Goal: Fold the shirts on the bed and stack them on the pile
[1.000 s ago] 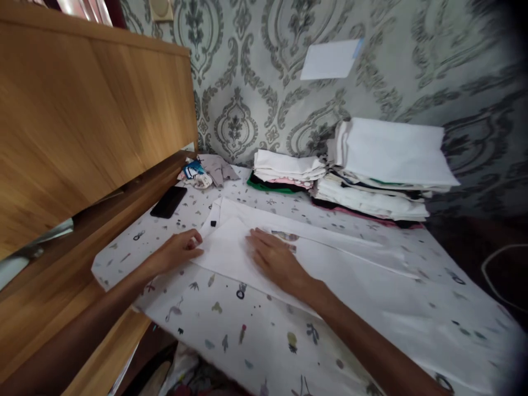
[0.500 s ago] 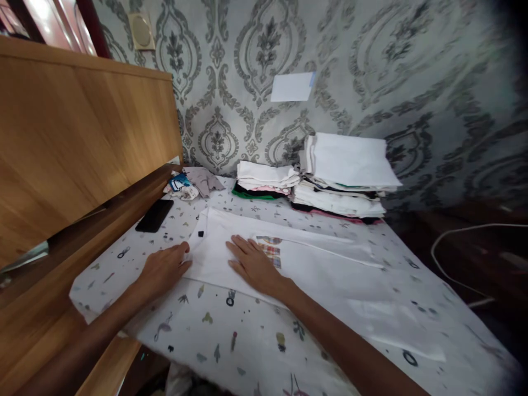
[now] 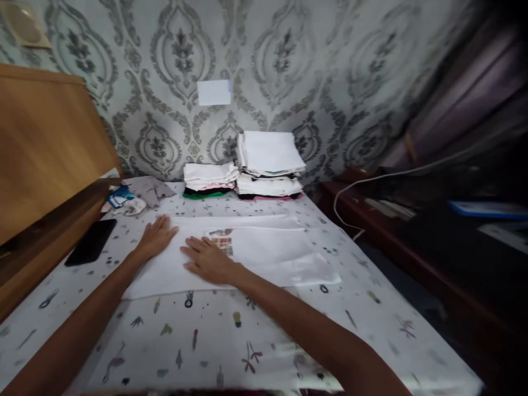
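Observation:
A white garment (image 3: 272, 247) with a plaid patch print (image 3: 223, 242) lies spread on the patterned sheet (image 3: 206, 330), its long sides folded inward. My left hand (image 3: 157, 236) rests flat on the garment's left end, fingers stretched out. Just beside the print, my right hand (image 3: 209, 260) is pressed down on the cloth with its fingers spread. Neither hand grips anything. Part of the garment is hidden under my hands and right forearm.
Two stacks of folded clothes, a lower one (image 3: 210, 175) and a taller one (image 3: 270, 154), stand by the wall. Crumpled clothes (image 3: 144, 191) and a black phone (image 3: 91, 242) lie at the left, beside a wooden panel (image 3: 45, 137). A white cable (image 3: 371, 179) hangs at the right.
The view has swung to the right. My left hand has moved from the garment's near left edge up to its far left part and flattened out. My right hand stays beside the print.

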`<action>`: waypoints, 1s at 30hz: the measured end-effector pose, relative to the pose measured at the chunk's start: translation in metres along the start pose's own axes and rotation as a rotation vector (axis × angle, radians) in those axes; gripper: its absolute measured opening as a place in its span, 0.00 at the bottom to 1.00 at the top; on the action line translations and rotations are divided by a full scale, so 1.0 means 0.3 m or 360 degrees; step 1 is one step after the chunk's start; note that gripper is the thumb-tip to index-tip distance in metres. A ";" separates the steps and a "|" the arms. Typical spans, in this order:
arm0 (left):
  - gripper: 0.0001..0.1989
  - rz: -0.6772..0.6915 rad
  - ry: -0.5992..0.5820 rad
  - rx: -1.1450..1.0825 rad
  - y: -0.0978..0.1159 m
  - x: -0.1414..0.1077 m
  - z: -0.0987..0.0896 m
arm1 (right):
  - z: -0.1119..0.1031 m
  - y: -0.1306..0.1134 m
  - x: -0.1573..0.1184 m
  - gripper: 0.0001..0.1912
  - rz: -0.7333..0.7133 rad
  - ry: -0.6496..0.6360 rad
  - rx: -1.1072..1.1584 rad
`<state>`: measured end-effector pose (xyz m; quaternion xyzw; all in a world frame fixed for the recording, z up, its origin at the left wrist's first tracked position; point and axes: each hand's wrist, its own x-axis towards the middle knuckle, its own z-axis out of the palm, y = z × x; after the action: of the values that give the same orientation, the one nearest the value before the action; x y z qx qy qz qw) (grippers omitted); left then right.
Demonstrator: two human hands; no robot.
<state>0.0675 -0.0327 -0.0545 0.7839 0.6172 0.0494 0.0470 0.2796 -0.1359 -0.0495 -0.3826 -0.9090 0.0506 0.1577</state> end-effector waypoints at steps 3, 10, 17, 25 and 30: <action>0.38 0.0003 0.0026 0.0030 -0.020 -0.004 0.009 | -0.026 -0.002 -0.015 0.23 0.0001 0.0036 -0.0031; 0.41 -0.0041 -0.0020 0.0107 0.008 0.021 -0.032 | -0.207 0.115 -0.409 0.20 0.0411 0.0280 -0.0030; 0.33 0.0691 -0.0023 0.0082 0.442 0.151 -0.028 | -0.249 0.227 -0.864 0.23 0.1226 0.0315 -0.0273; 0.44 0.1052 -0.0414 0.0015 1.052 0.196 0.120 | -0.256 0.206 -0.900 0.25 0.1656 0.0388 -0.0382; 0.38 0.1303 -0.0416 -0.0332 1.207 0.245 0.176 | -0.299 0.197 -0.920 0.17 0.1824 0.0397 -0.0377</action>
<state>0.4404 -0.0464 -0.0566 0.9545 0.2364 0.0263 0.1801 0.5302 -0.2933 -0.0456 -0.8301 -0.5317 -0.0194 0.1669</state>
